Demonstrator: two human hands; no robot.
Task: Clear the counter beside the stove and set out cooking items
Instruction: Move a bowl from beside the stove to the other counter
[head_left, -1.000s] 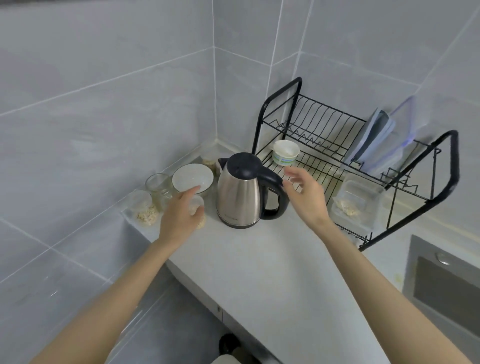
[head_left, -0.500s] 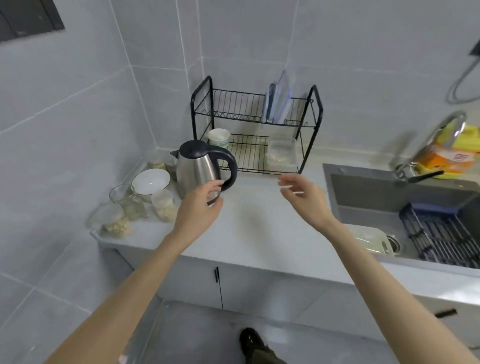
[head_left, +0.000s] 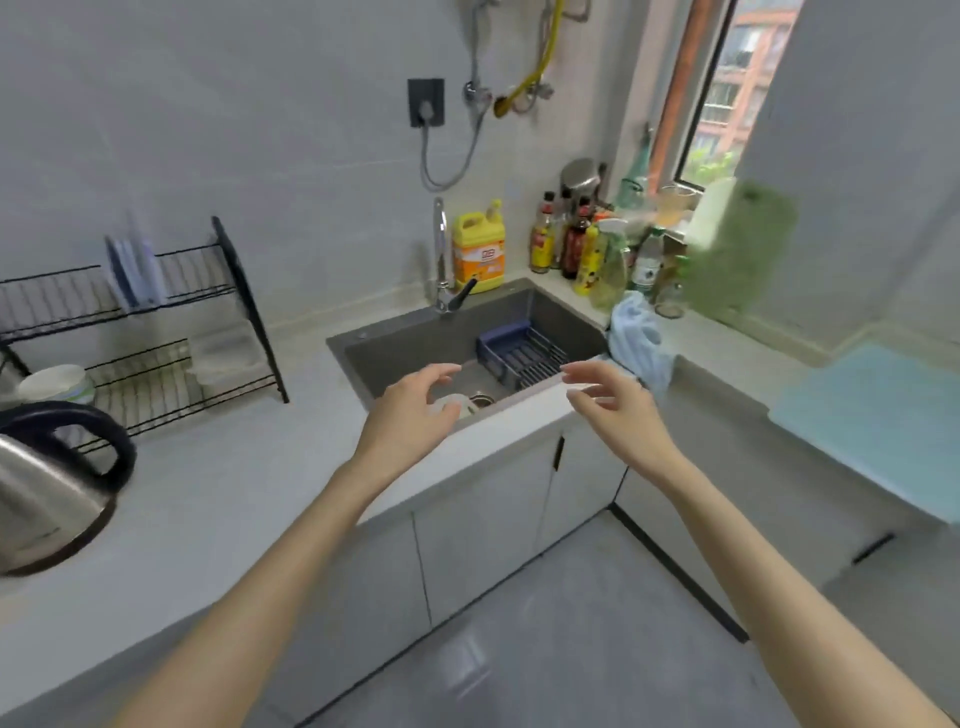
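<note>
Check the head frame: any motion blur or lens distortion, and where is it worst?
Head view: motion blur all over, worst on the green speckled board at right and the steel kettle with black handle at the left edge; wide-angle bowing bends the black wire dish rack; left hand and right hand are fairly sharp.

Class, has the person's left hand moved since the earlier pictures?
Yes: the left hand went rightward, away from the kettle, and is now above the sink rim.

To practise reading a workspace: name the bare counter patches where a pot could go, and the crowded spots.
Bare: counter between kettle and sink; also the strip between blue cloth and pale blue mat. Crowded: the bottles in the window corner.
</note>
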